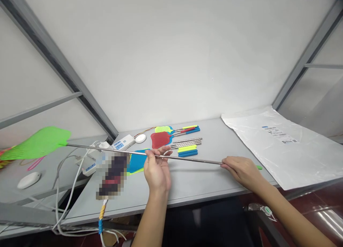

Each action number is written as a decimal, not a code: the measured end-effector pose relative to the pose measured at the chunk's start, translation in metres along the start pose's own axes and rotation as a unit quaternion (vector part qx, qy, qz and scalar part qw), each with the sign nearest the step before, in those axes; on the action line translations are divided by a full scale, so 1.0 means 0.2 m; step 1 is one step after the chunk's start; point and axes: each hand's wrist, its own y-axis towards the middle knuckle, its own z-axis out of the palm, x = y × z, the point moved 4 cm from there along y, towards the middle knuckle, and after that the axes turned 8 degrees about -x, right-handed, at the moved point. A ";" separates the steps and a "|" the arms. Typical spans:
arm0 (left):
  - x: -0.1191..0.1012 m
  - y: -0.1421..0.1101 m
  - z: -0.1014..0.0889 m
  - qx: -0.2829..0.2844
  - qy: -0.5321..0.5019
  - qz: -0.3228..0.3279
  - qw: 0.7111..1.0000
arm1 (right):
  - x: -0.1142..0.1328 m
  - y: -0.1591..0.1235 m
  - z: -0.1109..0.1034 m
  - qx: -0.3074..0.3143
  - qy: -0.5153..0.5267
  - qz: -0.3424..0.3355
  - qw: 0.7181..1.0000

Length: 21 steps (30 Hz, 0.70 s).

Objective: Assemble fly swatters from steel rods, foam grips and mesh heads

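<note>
I hold a long fly swatter stretched out over the grey table [203, 182]. Its green mesh head [37, 142] hangs far to the left, and its thin metal rod [112, 151] runs right to a green grip end [259, 167]. My left hand [157, 168] pinches the rod near its middle. My right hand [241, 169] is closed round the handle end. Behind the rod lie a red swatter [160, 139], yellow-green and blue swatter heads, loose metal rods [186, 142] and yellow and blue grips [187, 151].
A white power strip [122, 143] with cables lies at the table's left, next to a white oval puck [140, 138]. A blurred dark object [112, 175] rests near the front edge. A clear plastic bag [281, 147] covers the right side. Grey frame posts rise on both sides.
</note>
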 end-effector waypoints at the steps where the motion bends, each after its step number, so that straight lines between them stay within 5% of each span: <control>1: 0.01 0.00 0.00 0.000 -0.006 -0.001 1.000 | -0.01 -0.01 0.00 -0.004 -0.007 0.002 1.000; 11: 0.22 -0.17 0.13 0.090 -0.014 -0.088 0.992 | 0.04 0.11 0.04 -0.017 -0.022 -0.018 0.999; 21: 0.18 -0.02 0.16 0.084 -0.007 -0.032 0.996 | -0.01 0.19 0.09 -0.014 -0.023 -0.014 1.000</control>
